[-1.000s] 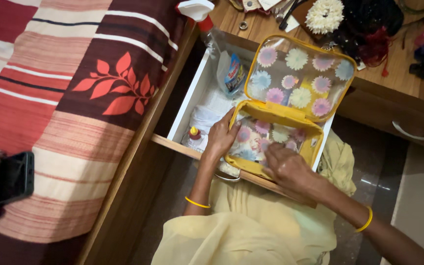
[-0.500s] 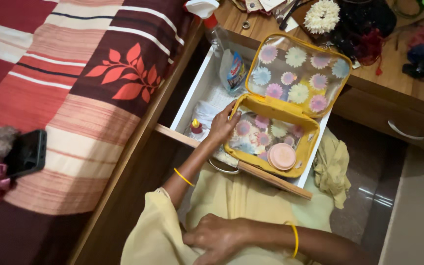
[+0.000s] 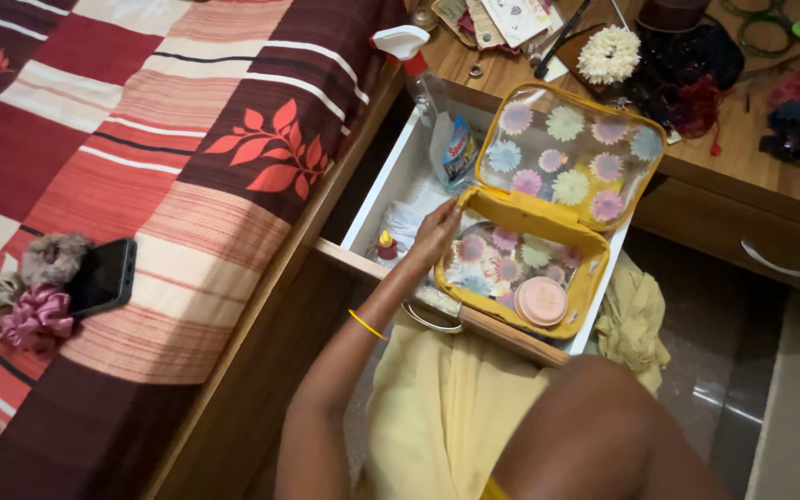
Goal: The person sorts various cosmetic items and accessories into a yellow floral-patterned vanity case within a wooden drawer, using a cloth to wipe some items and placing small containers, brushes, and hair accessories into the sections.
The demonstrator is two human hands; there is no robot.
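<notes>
A yellow zip case (image 3: pixel 530 268) with clear, flower-printed panels is seen standing open inside a white drawer (image 3: pixel 391 181) that is pulled out from a wooden desk (image 3: pixel 761 157). Its lid is propped up toward the far side, against the desk edge. A round pink compact (image 3: pixel 541 301) lies in the near right corner of the case.

The left hand (image 3: pixel 435 236) is laid on the left rim of the case, fingers curled loosely over the yellow edging, holding that rim lightly. A yellow bangle (image 3: pixel 365 324) is worn on the left wrist. The right hand is not seen; only the right forearm (image 3: pixel 594 435) fills the near right of the view, so its grip cannot be told.

Just left of the case, a small bottle with a red and yellow cap (image 3: pixel 385 245) stands in the drawer, and a spray bottle (image 3: pixel 414 56) rises at the far left corner. Farther left, a striped bedcover (image 3: pixel 141 139) is spread, with a dark phone (image 3: pixel 104 276) and hair scrunchies (image 3: pixel 34 310) lying on it.
</notes>
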